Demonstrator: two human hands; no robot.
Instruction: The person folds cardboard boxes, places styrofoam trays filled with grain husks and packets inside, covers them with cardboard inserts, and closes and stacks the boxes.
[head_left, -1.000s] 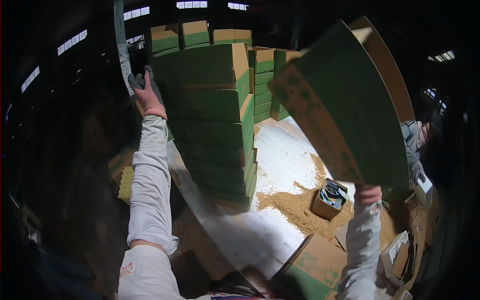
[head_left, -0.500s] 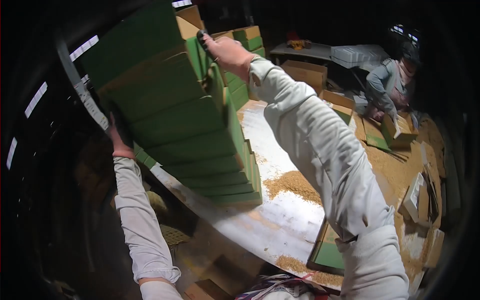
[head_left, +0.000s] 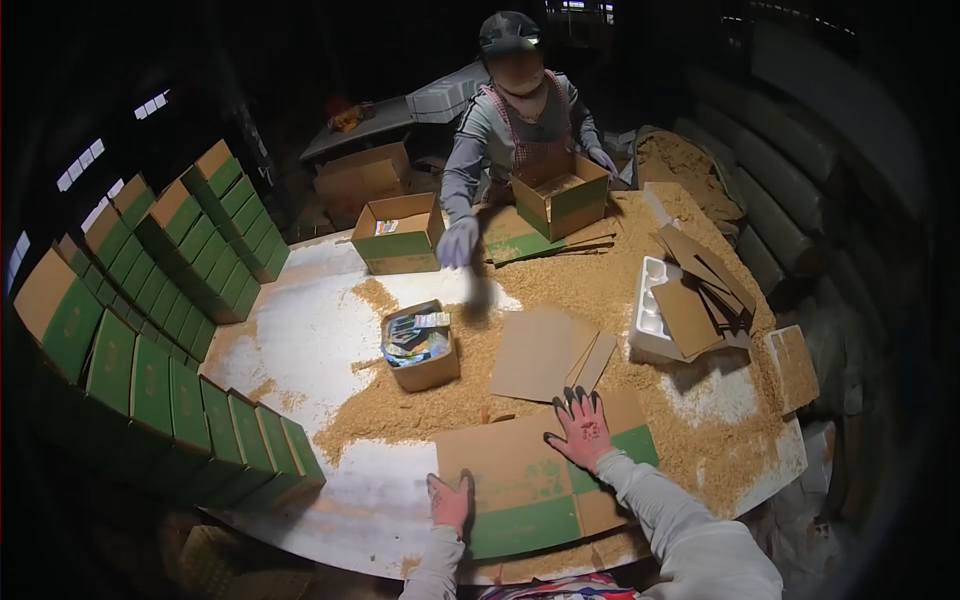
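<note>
A flattened brown and green cardboard box (head_left: 520, 530) lies on the table right in front of me. My right hand (head_left: 586, 428), in a pink glove with dark fingertips, rests on its upper right part with fingers spread. At the box's left edge is my left hand (head_left: 449, 505), gloved alike, its thumb and fingers apart. Just beyond the flattened box are loose cardboard sheets (head_left: 540, 350). Farther left stands a small open carton (head_left: 425, 372) with printed packets inside.
Stacks of green boxes (head_left: 150, 385) line the left side. Sawdust-like material (head_left: 395, 415) covers much of the white table (head_left: 300, 340). A co-worker (head_left: 520, 110) stands opposite, beside open boxes (head_left: 560, 205). At right, cardboard pieces (head_left: 690, 315) lean on a white moulded tray (head_left: 648, 325).
My hands have left the tall green box stack and come down to the flattened box. The view has swung right, and the co-worker now stands upright, one arm stretched over the table.
</note>
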